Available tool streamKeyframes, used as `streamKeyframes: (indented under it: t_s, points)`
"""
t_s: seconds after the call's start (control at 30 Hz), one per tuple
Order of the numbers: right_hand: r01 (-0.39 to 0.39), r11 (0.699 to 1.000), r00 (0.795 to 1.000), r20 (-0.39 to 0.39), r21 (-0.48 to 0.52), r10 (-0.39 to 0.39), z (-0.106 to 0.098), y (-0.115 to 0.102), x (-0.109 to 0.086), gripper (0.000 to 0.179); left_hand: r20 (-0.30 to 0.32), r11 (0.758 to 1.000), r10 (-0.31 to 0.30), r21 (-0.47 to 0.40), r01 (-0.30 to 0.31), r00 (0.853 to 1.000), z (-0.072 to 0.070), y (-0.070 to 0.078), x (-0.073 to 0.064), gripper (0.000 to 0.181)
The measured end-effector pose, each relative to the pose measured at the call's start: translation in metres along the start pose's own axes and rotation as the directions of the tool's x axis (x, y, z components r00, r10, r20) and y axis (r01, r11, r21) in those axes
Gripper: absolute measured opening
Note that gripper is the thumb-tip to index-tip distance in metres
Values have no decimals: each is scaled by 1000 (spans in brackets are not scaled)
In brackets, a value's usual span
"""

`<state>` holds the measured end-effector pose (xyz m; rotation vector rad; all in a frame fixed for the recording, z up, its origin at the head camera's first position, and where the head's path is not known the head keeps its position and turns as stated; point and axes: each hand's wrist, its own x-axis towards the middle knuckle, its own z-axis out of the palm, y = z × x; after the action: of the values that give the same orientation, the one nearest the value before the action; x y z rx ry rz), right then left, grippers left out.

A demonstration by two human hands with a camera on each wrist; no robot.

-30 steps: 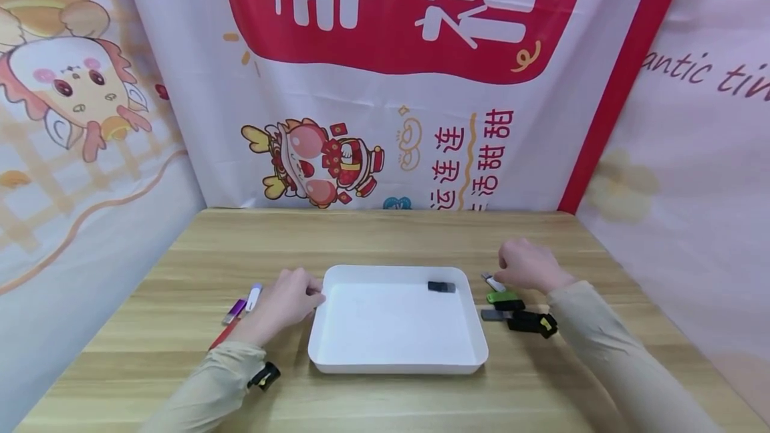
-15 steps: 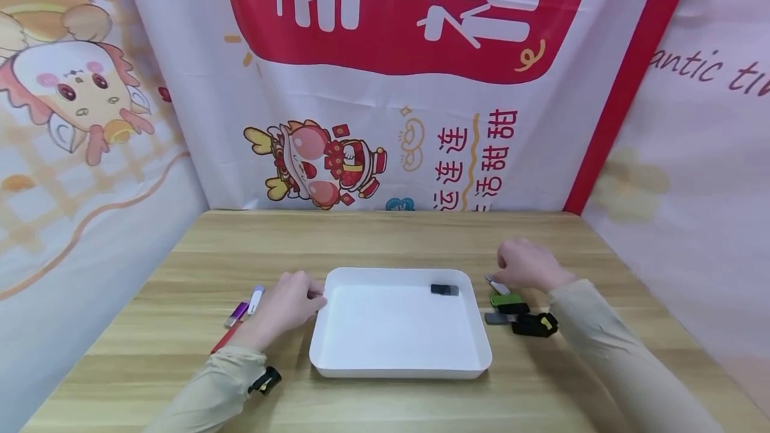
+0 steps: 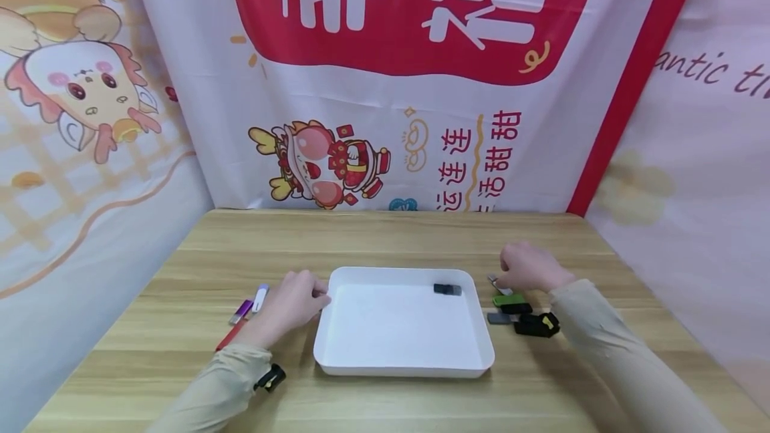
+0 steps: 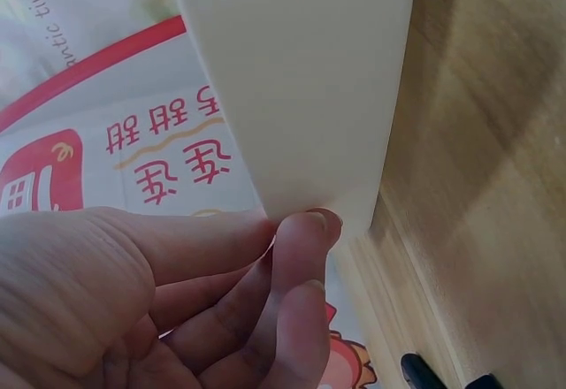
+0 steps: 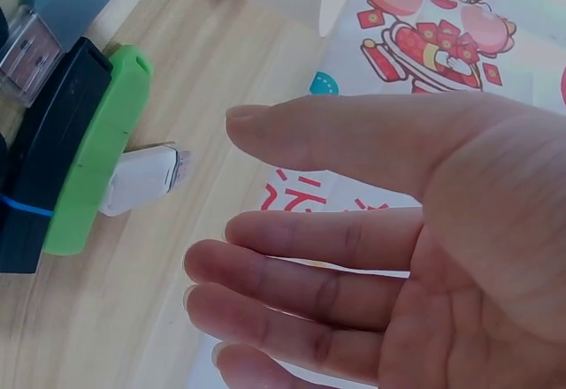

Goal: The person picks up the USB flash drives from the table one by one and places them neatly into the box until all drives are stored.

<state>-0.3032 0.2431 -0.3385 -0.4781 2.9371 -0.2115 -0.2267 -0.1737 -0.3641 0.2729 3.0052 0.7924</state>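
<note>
In the head view my left hand [image 3: 291,306] is at the left wall of a white tray [image 3: 403,371]. The left wrist view shows its thumb and bent index finger pinching the tray's edge. A black USB stick [image 3: 447,290] lies inside the tray near the far right corner. My right hand [image 3: 532,266] hovers right of the tray, over a white USB stick [image 3: 502,288]. In the right wrist view its thumb and fingers are apart with nothing between them. The white stick's metal plug points away from a green USB stick [image 5: 97,150] beside it.
Next to the green stick lie a black one [image 5: 53,155] and a blue-grey one [image 5: 80,0]. Left of the tray are a purple USB stick [image 3: 241,311], a white one [image 3: 260,299] and a red one [image 3: 231,336], partly behind my left arm. Printed cloths wall the table.
The head view has shifted slightly, so the scene sits a little farther right. Both hands keep nearly the same places beside the tray and the sticks.
</note>
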Motion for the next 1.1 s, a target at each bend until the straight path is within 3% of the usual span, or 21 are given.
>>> streamKeyframes:
  t_s: [0.33,0.8,1.1]
  points:
    - [-17,999,1000,-20,34,18,8,5,5,29,6,1000,-12,-14,12,1000,-1,1,1,26]
    - [-65,997,997,44,33,64,21,8,11,20,9,1000,-5,-14,5,1000,2,-2,0,30]
    - [-19,999,999,42,-38,20,30,11,19,18,1,1000,1,-20,-1,1000,0,-2,1,29]
